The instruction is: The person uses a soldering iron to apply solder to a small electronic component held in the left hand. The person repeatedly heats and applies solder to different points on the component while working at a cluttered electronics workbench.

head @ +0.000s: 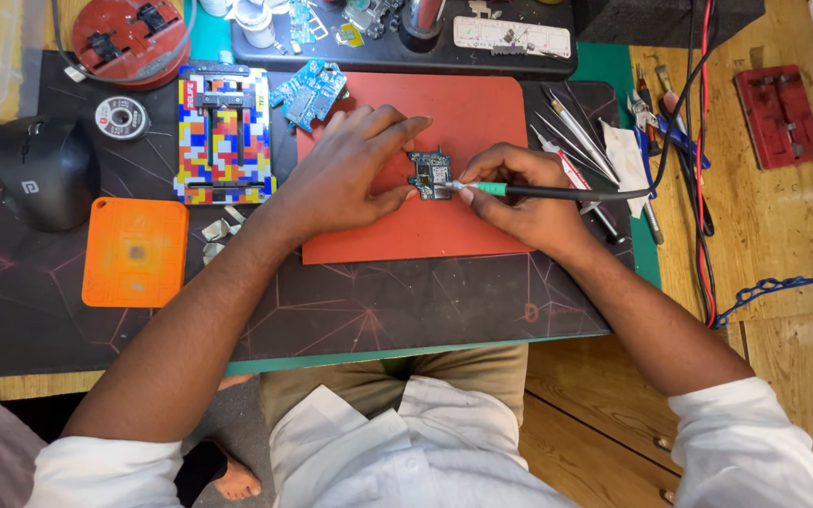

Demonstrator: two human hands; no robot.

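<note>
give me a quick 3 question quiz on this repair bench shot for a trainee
1. True or false: the left hand rests on the red mat and steadies the small circuit board.
2. Multiple choice: the right hand holds
A. tweezers
B. a soldering iron with a green collar
C. a screwdriver
3. Fill in: the orange square pad lies to the ____ of the red mat in the picture.

Key: 1 true; 2 B; 3 left
</note>
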